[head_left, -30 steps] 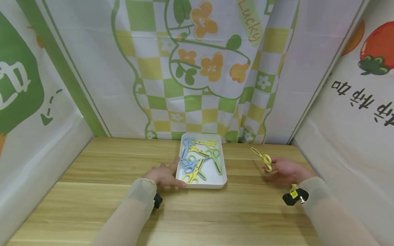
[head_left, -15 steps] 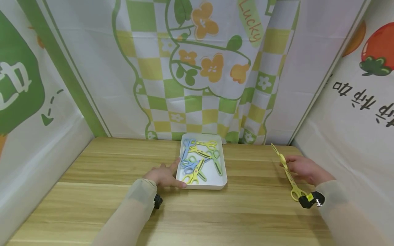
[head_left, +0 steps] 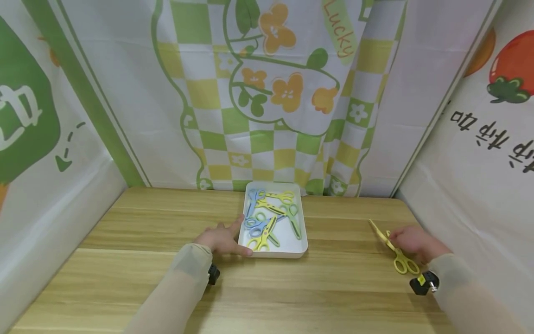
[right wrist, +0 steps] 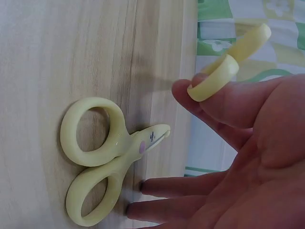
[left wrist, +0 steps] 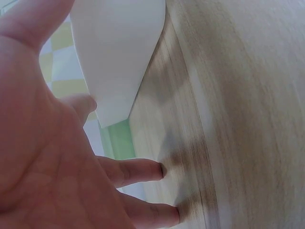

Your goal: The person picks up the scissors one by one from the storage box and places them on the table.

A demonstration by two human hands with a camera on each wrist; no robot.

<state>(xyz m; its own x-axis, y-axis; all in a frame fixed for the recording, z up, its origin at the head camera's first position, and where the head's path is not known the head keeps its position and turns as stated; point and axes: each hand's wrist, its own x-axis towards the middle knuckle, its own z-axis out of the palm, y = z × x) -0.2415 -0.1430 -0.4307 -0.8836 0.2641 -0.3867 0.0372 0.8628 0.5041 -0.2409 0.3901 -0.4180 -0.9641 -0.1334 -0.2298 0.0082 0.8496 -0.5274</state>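
My left hand (head_left: 221,239) rests against the left side of a white tray (head_left: 277,254), thumb along its near corner, fingers spread. Several small children's scissors lie in the tray, among them yellow (head_left: 265,234), green (head_left: 295,226) and blue (head_left: 252,202) pairs. On the right, my right hand (head_left: 417,243) pinches a yellow pair of scissors (head_left: 377,230) at its finger loops (right wrist: 215,83); the blades point away, low over the table. Beneath that hand, another yellow pair of scissors (right wrist: 131,145) lies on the wood.
The wooden table (head_left: 333,297) carries the tray near its back edge. A checked, flowered curtain (head_left: 267,139) hangs behind, and printed cloth walls (head_left: 471,181) close off both sides.
My right hand moved right with the yellow scissors, then lowered them towards the table beside the other yellow pair. My left hand and the tray have stayed in place.
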